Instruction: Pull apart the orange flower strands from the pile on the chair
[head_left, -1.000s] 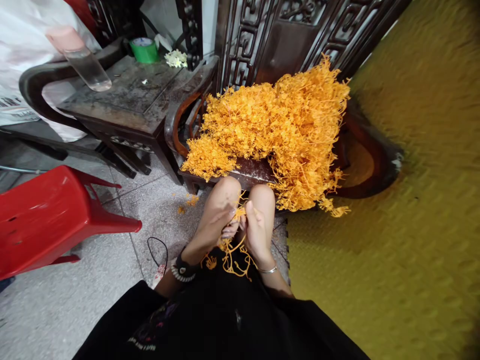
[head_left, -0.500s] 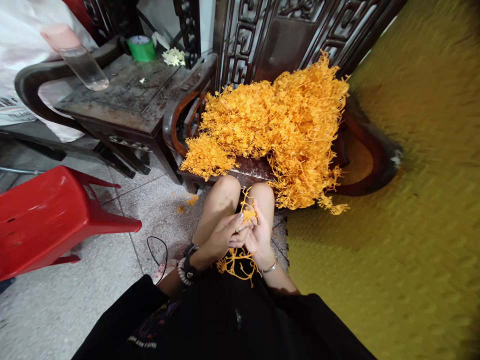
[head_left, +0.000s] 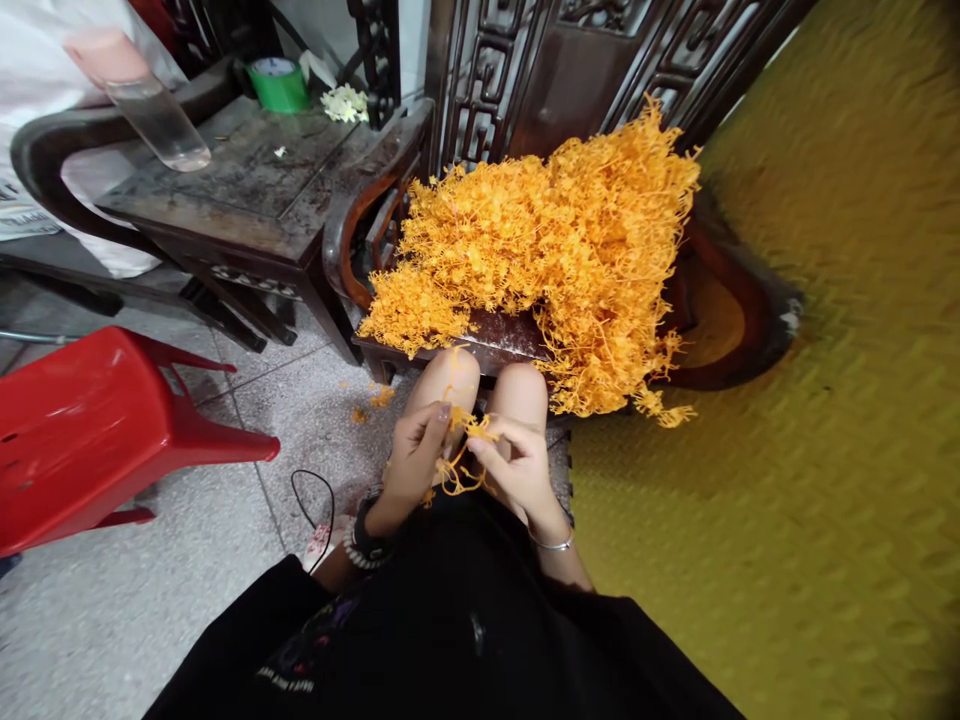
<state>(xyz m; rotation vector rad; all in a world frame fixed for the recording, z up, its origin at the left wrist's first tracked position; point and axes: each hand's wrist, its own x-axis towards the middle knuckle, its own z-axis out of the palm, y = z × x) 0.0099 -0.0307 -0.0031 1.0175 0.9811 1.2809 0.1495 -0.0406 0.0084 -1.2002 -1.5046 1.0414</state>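
Floor mat (head_left: 787, 480), yellow-green textured foam, fills the ground right of the right hand (head_left: 519, 465). Big heap of orange plastic branching sprigs (head_left: 555, 240) sits straight ahead of both hands, past the knees, piled on a dark carved wooden chair (head_left: 495, 345). The heap overhangs the seat's front edge on the right.

Dark wooden side table (head_left: 225, 190) is ahead-left of the left hand (head_left: 411, 455). On it are a clear bottle with pink cap (head_left: 154, 115), a green tape roll (head_left: 279, 85) and small white flowers (head_left: 343, 103). Red plastic stool (head_left: 90, 430) lies on its side, well left of the left hand. Thin black cord loop (head_left: 315, 495) is on the floor just left of that wrist.

Both hands are close together over the lap, just short of the knees. Left hand is pinched on one thin orange plastic sprig (head_left: 456, 470). Right hand is pinched on it from the other side, with the other fingers curled. The sprig is between the hands, its loose strands hanging onto black clothing. Orange crumbs (head_left: 375, 398) lie on the floor ahead-left of the left hand.

Risks, as judged:
- The stems look thin, so an opposing pull could snap one or flick bits onto the floor.
- Strands could snag the beaded wristband (head_left: 364, 545) or the silver bangle (head_left: 553, 545).
- A knee bumping the chair could slide the overhanging heap off.
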